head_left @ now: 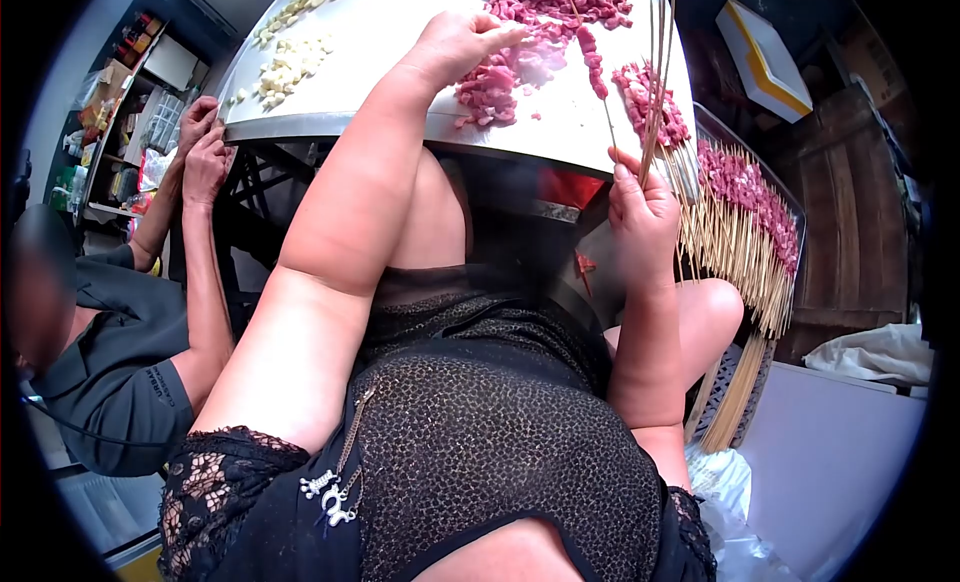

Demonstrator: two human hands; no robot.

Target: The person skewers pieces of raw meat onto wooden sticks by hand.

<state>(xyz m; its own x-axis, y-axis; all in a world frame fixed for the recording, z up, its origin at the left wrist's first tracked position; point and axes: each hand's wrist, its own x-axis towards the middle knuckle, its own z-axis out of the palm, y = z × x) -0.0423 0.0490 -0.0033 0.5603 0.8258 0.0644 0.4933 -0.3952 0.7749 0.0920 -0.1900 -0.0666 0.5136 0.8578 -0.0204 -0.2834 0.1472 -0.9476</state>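
My right hand [643,207] is closed around several bare bamboo skewers [659,82] that point upward. From its fingertips also extends a meat skewer [592,64], with pink pieces threaded along its upper part. My left hand [455,50] reaches over the white table [390,72], thumb and fingers pinched at the edge of a pile of raw meat pieces [490,90]. What lies in that pinch, if anything, is too small to make out. More cut meat [560,2] is heaped farther back.
Finished-looking meat skewers [655,107] lie at the table's right corner, and many more fill a tray [797,252] beside it. Pale chopped pieces [290,72] sit at the table's left. Another person's hands [205,152] are at the left edge. A foam box [765,57] stands behind.
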